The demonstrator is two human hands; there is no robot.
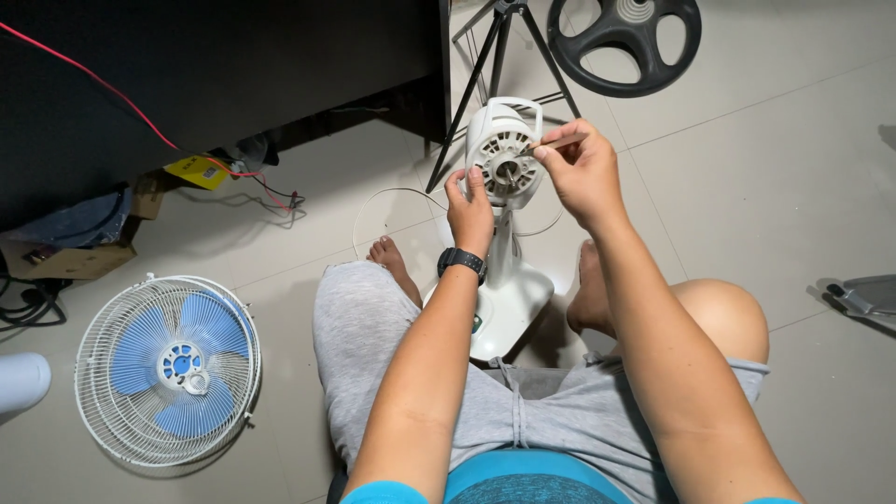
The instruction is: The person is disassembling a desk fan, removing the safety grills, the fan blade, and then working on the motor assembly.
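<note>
We sit on the floor with the fan motor between our feet, on its white stand. Our left hand pinches the motor's left edge — our right hand pinches a thin tool at its front. The blue-bladed grille lies near left.

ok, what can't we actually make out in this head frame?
- Tip of the thin tool in the right hand: too small against the fan motor housing, contact unclear.
- Left hand fingertips: grip on the housing partly self-hidden.
- Fan base: lower part covered by the left forearm and the legs.
- Grey object: cut off by the right edge.
- White object: cut off by the left edge.
</note>
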